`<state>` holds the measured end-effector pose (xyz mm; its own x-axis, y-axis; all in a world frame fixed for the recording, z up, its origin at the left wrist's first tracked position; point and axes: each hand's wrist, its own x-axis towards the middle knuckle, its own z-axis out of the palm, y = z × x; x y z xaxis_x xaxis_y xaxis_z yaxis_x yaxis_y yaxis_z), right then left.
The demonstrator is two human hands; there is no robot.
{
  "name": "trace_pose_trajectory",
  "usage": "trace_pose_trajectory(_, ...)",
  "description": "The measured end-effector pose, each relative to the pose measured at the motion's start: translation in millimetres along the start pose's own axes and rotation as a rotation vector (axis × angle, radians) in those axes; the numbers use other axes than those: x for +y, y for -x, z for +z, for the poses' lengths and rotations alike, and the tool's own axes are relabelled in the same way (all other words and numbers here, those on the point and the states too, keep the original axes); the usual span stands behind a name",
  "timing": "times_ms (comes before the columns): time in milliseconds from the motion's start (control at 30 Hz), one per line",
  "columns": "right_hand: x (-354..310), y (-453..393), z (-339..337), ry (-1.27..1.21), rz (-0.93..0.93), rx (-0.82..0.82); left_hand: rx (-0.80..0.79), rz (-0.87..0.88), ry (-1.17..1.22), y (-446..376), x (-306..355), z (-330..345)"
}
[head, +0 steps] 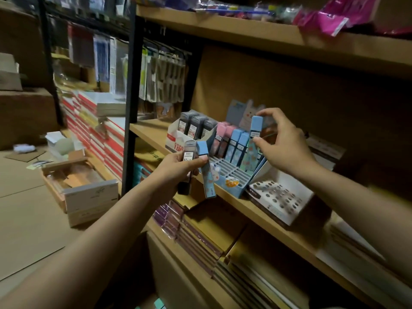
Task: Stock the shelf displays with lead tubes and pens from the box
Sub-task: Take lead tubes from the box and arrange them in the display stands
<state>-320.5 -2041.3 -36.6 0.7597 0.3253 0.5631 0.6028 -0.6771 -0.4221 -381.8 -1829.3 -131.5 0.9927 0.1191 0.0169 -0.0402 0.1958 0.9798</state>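
Observation:
My left hand (178, 166) grips two lead tubes in front of the shelf: a blue-capped one (206, 168) and a dark one (188, 170). My right hand (283, 143) pinches another blue-capped lead tube (253, 141) upright over the blue slotted display box (234, 181). Pink and blue tubes (231, 143) stand in that display's back rows; its front slots are vacant. To its left, a white display (176, 139) holds dark lead tubes (194, 127). A white display with round holes (281, 197) sits to the right.
The wooden shelf (151, 130) hangs on a black upright (131, 103). An open cardboard box (80, 186) sits on the floor at left. Stacked notebooks (196, 235) fill the lower shelf. Packaged goods hang behind, and bags lie on the top shelf (245, 30).

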Motion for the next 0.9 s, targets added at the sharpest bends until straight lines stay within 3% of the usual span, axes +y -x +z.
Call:
trace_pose_trajectory(300,11,-40,51,0.193,-0.059,-0.02,0.087,-0.038,0.032,-17,-10,-22)
trace_pose_trajectory(900,17,-51,76,0.225,0.027,-0.021,0.114,-0.029,0.053,-28,-18,-15)
